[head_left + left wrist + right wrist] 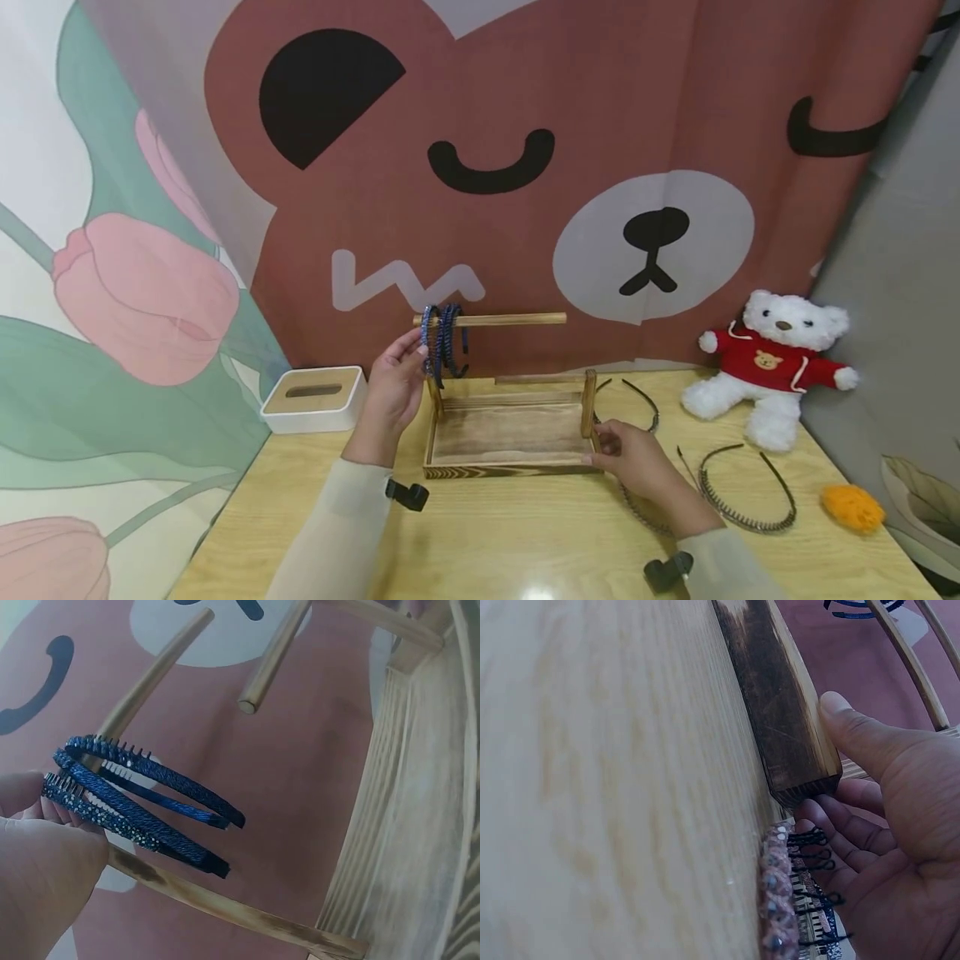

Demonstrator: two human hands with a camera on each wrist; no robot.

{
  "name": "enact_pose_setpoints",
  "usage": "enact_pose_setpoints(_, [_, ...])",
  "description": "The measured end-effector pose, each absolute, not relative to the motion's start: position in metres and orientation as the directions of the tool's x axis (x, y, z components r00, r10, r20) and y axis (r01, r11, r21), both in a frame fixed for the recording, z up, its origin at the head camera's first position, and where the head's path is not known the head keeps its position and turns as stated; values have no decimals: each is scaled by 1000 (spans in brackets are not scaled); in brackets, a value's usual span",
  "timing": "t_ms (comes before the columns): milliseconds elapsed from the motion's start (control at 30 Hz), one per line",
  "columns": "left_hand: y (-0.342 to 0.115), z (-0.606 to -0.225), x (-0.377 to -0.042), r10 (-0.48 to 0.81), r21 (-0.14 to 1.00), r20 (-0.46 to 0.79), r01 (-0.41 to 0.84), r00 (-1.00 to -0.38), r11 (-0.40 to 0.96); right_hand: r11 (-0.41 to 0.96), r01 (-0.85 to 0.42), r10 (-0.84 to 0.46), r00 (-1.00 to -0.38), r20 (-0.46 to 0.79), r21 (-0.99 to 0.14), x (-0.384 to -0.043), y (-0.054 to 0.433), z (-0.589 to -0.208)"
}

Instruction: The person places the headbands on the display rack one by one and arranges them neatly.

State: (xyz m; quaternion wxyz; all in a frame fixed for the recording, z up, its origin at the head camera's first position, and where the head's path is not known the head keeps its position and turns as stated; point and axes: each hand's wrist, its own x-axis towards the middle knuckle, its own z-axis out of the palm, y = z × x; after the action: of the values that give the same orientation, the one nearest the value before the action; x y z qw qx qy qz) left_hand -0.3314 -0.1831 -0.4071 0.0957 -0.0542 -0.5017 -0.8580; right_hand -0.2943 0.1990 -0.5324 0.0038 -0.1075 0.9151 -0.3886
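Note:
A wooden stand (517, 471) with a shallow tray base and a raised rod (517, 319) stands on the table. Several dark blue headbands (448, 337) hang at the rod's left end. My left hand (397, 379) pinches the outermost one, a glittery blue headband (101, 816) with comb teeth, between thumb and fingers. At the tray's right front corner, my right hand (637, 458) grips the wood, its thumb (836, 705) on the upper edge and the other fingers below. A pinkish beaded headband (775, 900) with dark looped teeth lies right by those fingers.
More headbands (750, 521) lie on the table to the right, some partly behind my right hand. Farther right are a white teddy bear (776, 362) in a red sweater and an orange fluffy ball (853, 508). A tissue box (315, 400) stands at the left, before a bear-print curtain (510, 242).

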Motion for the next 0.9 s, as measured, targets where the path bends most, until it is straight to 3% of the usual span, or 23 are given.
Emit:
enact_pose_setpoints(300, [-180, -409, -332, -132, 870, 142, 187, -981, -457, 670, -180, -200, -978, 58, -720, -291, 202, -531])
enact_pose_setpoints(900, [-191, -418, -330, -121, 869, 170, 206, -978, -449, 665, -192, -199, -977, 76, -721, -294, 199, -531])
